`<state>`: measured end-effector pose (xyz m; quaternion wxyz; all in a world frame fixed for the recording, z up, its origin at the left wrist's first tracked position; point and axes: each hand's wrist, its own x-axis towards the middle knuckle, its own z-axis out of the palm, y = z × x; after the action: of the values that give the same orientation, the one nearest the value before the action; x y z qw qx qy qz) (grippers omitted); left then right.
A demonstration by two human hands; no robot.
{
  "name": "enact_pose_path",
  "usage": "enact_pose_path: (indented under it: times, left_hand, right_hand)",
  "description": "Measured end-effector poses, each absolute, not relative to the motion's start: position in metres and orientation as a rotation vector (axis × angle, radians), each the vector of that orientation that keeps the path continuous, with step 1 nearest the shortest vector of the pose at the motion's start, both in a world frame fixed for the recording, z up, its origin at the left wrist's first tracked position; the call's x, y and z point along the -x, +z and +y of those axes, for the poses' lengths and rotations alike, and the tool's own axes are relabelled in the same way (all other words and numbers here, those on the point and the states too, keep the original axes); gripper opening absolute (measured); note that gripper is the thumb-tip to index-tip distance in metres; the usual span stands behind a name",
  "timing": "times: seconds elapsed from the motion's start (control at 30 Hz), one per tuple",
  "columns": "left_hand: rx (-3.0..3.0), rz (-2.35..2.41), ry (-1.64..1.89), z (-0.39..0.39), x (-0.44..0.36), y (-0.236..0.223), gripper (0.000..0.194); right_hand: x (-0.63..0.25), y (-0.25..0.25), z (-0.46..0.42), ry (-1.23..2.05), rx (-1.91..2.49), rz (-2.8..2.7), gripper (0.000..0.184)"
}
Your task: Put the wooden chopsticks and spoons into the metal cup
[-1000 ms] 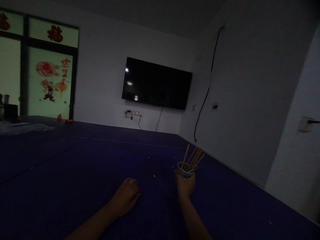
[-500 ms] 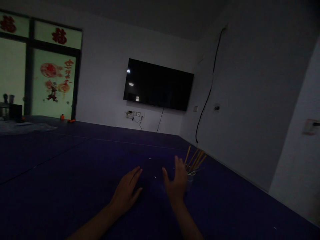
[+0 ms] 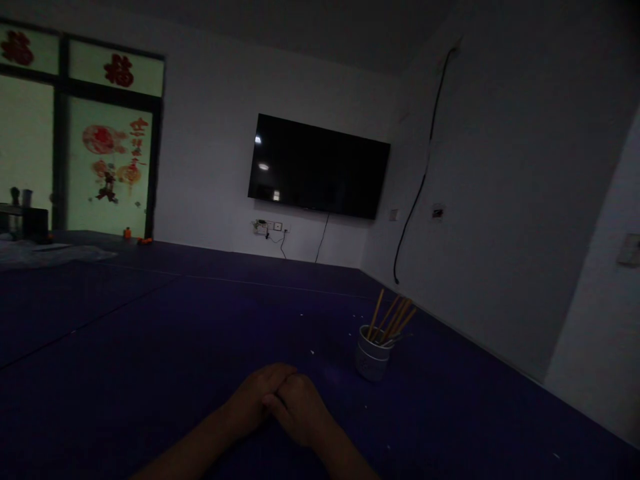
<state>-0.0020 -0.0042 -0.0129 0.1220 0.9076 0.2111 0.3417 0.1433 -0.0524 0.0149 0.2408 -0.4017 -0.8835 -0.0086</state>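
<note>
The room is dim. My left hand (image 3: 254,395) and my right hand (image 3: 301,411) rest together low on the dark blue floor mat (image 3: 150,347). The right hand is curled over the left hand's fingers, and neither holds anything. A small white cup (image 3: 371,359) stands on the mat just right of and beyond my hands. Several wooden sticks (image 3: 391,319) lean out of it to the right. A short gap separates the cup from my right hand.
A black wall-mounted TV (image 3: 317,167) hangs ahead above wall sockets (image 3: 270,227). A black cable (image 3: 423,180) runs down the right wall. Glass doors with red paper decorations (image 3: 107,160) are at the far left. Small white specks lie scattered on the mat.
My right hand set the cup down on the mat, let go and drew back left. It now lies closed over my left hand. The cup stands alone.
</note>
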Motion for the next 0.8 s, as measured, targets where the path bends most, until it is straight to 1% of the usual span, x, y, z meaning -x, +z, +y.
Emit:
enact_pose_path:
  times: [0.23,0.37,0.5,0.6,0.8]
  left_hand:
    - [-2.548,0.662,0.934,-0.015,0.000,-0.003,0.030]
    - [-2.497,0.632,0.944,-0.019,0.000,0.000,0.029]
    - [-2.495,0.631,0.880,-0.018,0.000,0.002,0.026]
    - [-2.507,0.665,0.848,-0.017,0.000,0.002,0.026]
    - [-2.543,0.683,0.862,-0.018,-0.001,-0.002,0.033]
  right_hand:
    - [-0.141,0.014,-0.052,-0.047,1.147,-2.430,0.029]
    - [-0.142,0.012,-0.051,-0.046,1.134,-2.430,0.030]
    - [-0.143,0.012,-0.050,-0.020,1.114,-2.438,0.032]
    - [-0.143,0.011,-0.049,-0.008,1.127,-2.440,0.034]
    - [-0.144,0.006,-0.047,-0.038,1.165,-2.425,0.037]
